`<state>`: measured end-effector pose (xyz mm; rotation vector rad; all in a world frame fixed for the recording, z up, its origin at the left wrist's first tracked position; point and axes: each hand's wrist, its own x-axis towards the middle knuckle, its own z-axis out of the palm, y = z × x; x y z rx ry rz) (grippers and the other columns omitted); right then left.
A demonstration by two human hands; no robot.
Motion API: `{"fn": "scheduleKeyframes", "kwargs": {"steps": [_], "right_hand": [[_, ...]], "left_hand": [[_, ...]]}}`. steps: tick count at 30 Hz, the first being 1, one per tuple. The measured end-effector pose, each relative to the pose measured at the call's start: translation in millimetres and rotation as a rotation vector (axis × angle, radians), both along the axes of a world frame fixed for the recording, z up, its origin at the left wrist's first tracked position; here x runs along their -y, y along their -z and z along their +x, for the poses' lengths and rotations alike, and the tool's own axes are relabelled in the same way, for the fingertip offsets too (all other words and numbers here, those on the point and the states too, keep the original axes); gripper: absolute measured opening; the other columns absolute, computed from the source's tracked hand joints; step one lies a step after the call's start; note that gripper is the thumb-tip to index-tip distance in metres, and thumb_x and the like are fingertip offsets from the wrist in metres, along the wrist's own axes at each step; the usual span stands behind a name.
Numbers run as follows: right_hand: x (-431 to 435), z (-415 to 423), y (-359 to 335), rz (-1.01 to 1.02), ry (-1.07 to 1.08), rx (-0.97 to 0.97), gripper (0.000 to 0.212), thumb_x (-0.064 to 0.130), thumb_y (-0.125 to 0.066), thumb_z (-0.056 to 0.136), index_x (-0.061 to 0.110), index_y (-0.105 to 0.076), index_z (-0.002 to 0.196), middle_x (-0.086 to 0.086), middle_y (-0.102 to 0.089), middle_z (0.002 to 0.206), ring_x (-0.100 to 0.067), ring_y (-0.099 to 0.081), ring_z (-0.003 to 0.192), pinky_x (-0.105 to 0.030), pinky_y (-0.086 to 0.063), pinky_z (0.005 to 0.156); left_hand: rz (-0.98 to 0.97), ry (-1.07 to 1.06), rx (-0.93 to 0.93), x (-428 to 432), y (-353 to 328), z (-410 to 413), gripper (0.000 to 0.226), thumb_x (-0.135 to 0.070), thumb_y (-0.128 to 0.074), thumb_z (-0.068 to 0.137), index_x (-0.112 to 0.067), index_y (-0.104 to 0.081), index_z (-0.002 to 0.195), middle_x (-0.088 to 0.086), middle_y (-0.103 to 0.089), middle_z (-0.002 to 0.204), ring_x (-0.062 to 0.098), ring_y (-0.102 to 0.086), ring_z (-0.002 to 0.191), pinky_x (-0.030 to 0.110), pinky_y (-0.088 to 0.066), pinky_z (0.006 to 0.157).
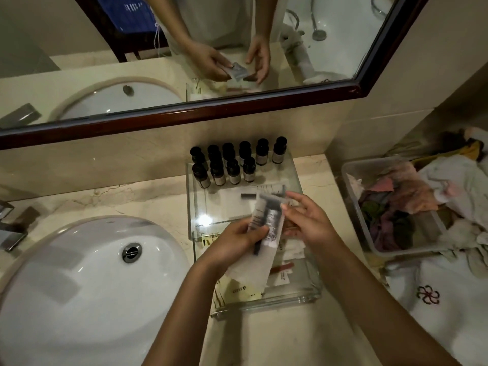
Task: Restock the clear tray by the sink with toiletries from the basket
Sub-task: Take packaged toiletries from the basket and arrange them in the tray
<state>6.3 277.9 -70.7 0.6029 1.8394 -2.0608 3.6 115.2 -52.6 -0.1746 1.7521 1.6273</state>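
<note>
A clear glass tray [303, 299] stands on the marble counter right of the sink. Several small dark bottles [232, 165] stand in rows at its far end, and flat sachets and packets [243, 289] lie at its near end. Above the tray's middle, my left hand [235, 239] grips a translucent packet with a razor inside [266, 223]. My right hand [306, 215] pinches the packet's upper right edge with fingertips. The razor's head points away from me. A clear plastic basket [351, 186] sits at the right, filled with crumpled cloths.
A white round sink [79, 273] with a metal drain fills the lower left, with a tap [13, 228] at its left edge. A wood-framed mirror [211, 112] hangs behind the counter. White towels [449, 313] lie at the lower right, beside the basket.
</note>
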Motion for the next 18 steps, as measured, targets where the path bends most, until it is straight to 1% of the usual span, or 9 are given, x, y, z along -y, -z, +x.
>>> {"fn": "scheduleKeyframes", "kwargs": {"steps": [3,5,7,8,9,11,14,16,18], "right_hand": [[-14.1,-9.4,-5.8,0.036,-0.161,0.012,0.013,0.011,-0.062,0.086,0.014,-0.065,0.099,-0.005,-0.070,0.083,-0.017,-0.064,0.071,-0.031,-0.053,0.065],[-19.2,-14.1,-6.3,0.038,-0.220,0.045,0.007,0.008,-0.064,0.085,0.011,-0.064,0.091,-0.006,-0.070,0.077,-0.014,-0.064,0.062,-0.023,-0.054,0.059],[-24.3,-20.9,-6.1,0.026,-0.182,0.080,0.006,0.005,-0.064,0.085,0.008,-0.063,0.089,-0.007,-0.070,0.072,-0.010,-0.064,0.054,-0.018,-0.054,0.053],[-27.3,-24.5,-6.3,0.012,-0.136,0.101,0.005,0.005,-0.064,0.084,0.008,-0.063,0.089,-0.006,-0.070,0.070,-0.009,-0.064,0.052,-0.017,-0.055,0.052],[-30.2,-28.7,-6.0,-0.003,-0.088,0.118,0.005,0.005,-0.064,0.084,0.008,-0.063,0.088,-0.004,-0.071,0.067,-0.008,-0.064,0.052,-0.017,-0.055,0.053],[-33.8,-35.5,-5.3,-0.012,-0.020,0.134,0.007,0.006,-0.066,0.083,0.008,-0.063,0.089,-0.002,-0.070,0.066,-0.008,-0.065,0.054,-0.017,-0.056,0.056],[-29.3,-44.0,-4.3,0.046,-0.014,0.163,0.011,0.006,-0.068,0.082,0.006,-0.062,0.091,-0.004,-0.068,0.071,-0.008,-0.064,0.051,-0.018,-0.054,0.052],[-22.4,-47.9,-1.5,0.119,-0.014,0.187,0.010,0.007,-0.068,0.083,0.005,-0.061,0.090,-0.005,-0.068,0.072,-0.008,-0.062,0.049,-0.017,-0.051,0.048],[-16.7,-51.2,3.7,0.209,-0.007,0.200,0.008,0.009,-0.068,0.084,0.007,-0.060,0.085,-0.005,-0.068,0.078,-0.010,-0.059,0.051,-0.018,-0.049,0.047]], "left_hand": [[-0.026,0.163,0.009,5.2,-6.1,-9.2,0.012,-0.020,-0.053,0.094,-0.023,-0.063,0.099,-0.006,-0.066,0.083,0.002,-0.063,0.068,0.015,-0.050,0.060],[-0.065,0.250,0.015,13.6,-10.9,-16.1,0.011,-0.022,-0.056,0.092,-0.024,-0.062,0.100,-0.006,-0.066,0.085,0.004,-0.064,0.069,0.016,-0.050,0.060],[-0.138,0.313,0.003,27.8,-10.8,-22.8,0.017,-0.022,-0.062,0.087,-0.020,-0.062,0.104,-0.002,-0.068,0.090,0.011,-0.066,0.076,0.020,-0.052,0.064],[-0.156,0.286,0.000,35.2,-8.3,-25.2,0.020,-0.020,-0.065,0.085,-0.016,-0.063,0.105,0.002,-0.069,0.093,0.015,-0.067,0.080,0.024,-0.054,0.068],[-0.152,0.194,0.005,41.4,-4.8,-27.0,0.022,-0.016,-0.066,0.084,-0.012,-0.063,0.105,0.006,-0.069,0.095,0.018,-0.067,0.083,0.028,-0.056,0.072],[-0.103,-0.115,0.010,46.8,3.4,-29.4,0.021,-0.008,-0.066,0.083,-0.009,-0.062,0.103,0.011,-0.068,0.095,0.023,-0.065,0.083,0.034,-0.055,0.076],[-0.088,-0.557,-0.031,36.9,15.1,-34.4,0.017,-0.007,-0.066,0.084,-0.013,-0.060,0.099,0.009,-0.065,0.087,0.020,-0.061,0.075,0.031,-0.053,0.069],[-0.165,-0.753,-0.060,25.8,23.7,-38.4,0.015,-0.009,-0.066,0.085,-0.015,-0.058,0.096,0.004,-0.062,0.077,0.015,-0.056,0.064,0.026,-0.049,0.060],[-0.277,-0.841,-0.104,17.4,35.3,-42.5,0.016,-0.011,-0.065,0.085,-0.010,-0.060,0.100,0.002,-0.062,0.075,0.012,-0.055,0.061,0.024,-0.048,0.059]]}}
